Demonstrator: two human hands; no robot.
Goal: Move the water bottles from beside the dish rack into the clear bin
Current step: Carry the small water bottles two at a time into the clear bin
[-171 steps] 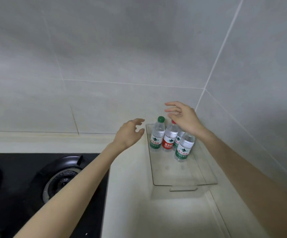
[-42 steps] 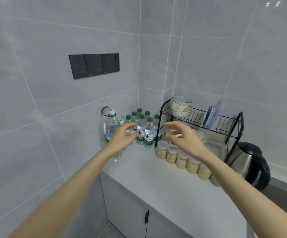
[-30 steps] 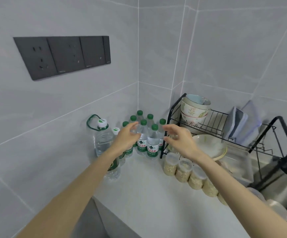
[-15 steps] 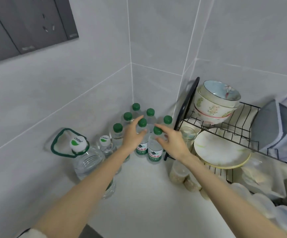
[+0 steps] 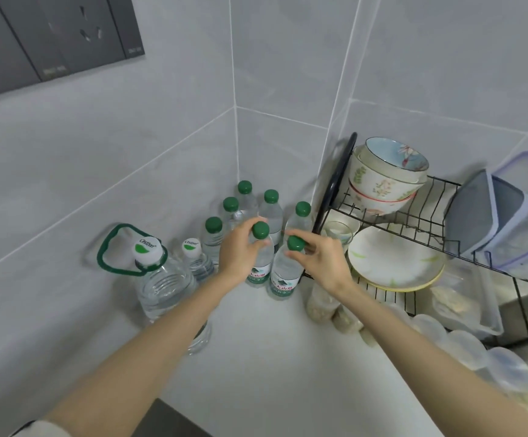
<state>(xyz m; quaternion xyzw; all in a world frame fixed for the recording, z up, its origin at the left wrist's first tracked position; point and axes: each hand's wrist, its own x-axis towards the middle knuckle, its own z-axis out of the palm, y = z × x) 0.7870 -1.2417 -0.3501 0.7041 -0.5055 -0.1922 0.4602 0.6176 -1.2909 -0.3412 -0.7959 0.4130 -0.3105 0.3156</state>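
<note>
Your left hand (image 5: 240,247) and right hand (image 5: 322,257) each clamp a bottle neck; five bottles (image 5: 245,200) wait; bin unseen.

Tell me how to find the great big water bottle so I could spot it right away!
Look at the white counter in the tiled corner, left of the black dish rack. A cluster of small green-capped bottles stands there, and the big bottle is at the cluster's left edge, nearest the camera. It alone is fat and ribbed, with a white cap and a green loop handle.
</note>
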